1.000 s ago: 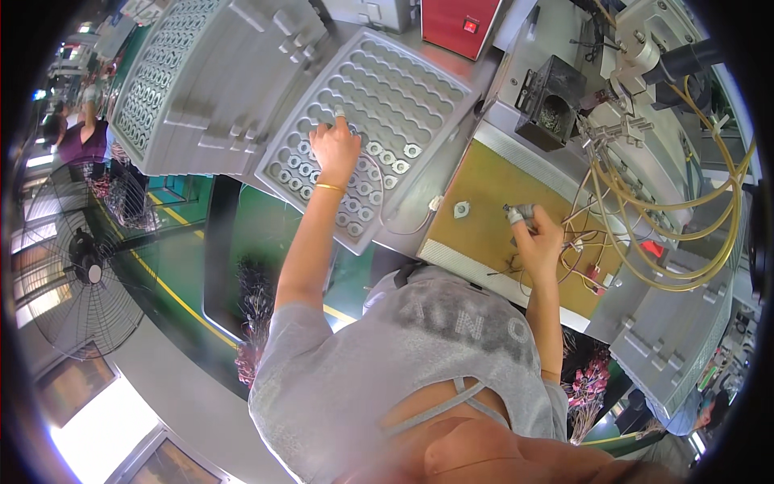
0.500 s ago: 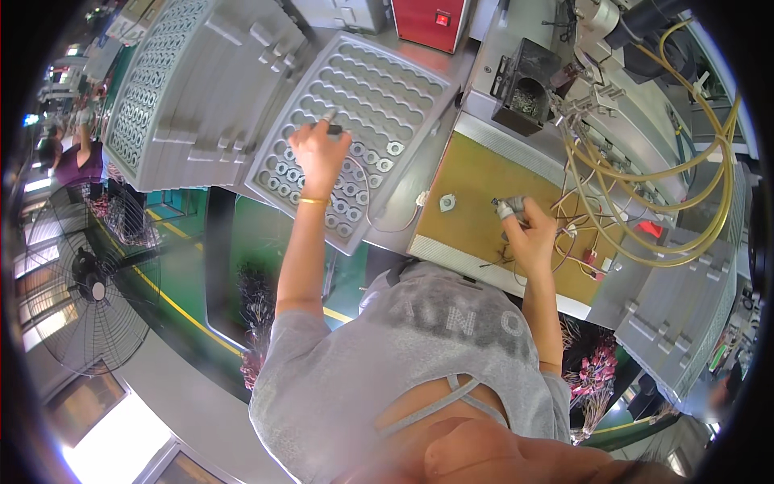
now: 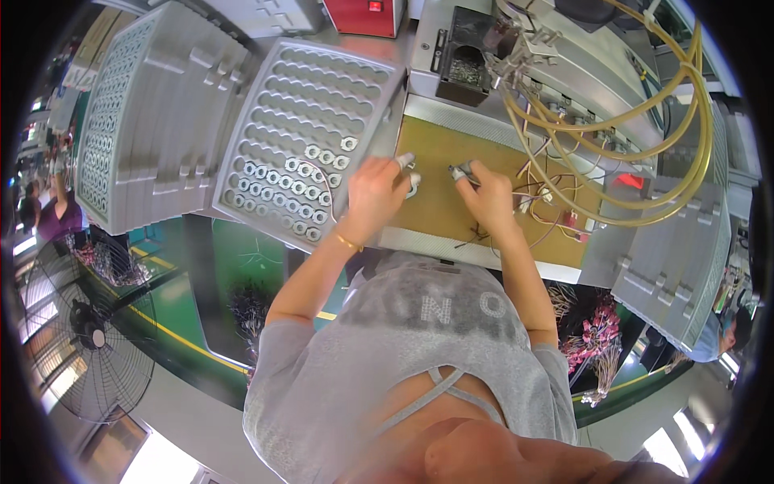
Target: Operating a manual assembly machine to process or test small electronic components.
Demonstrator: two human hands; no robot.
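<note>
- Reaching in over the brown mat (image 3: pixel 435 222), the right hand (image 3: pixel 489 199) pinches a small dark piece (image 3: pixel 453 168) between thumb and finger, which wear grey covers.
- Just to its left, the left hand (image 3: pixel 376 195) bends its covered fingertips over a pale disc (image 3: pixel 414 184) at the mat's left part; whether that grip presses on it, I cannot tell.
- Loose wires (image 3: pixel 556 216) lie right of the right hand.
- Left of the mat, a grey tray (image 3: pixel 322 84) has metal rings in its nearer rows.
- Beyond the mat stands a dark box (image 3: pixel 461 90) with metal bits.
- Farther off is a red box (image 3: pixel 360 19).
</note>
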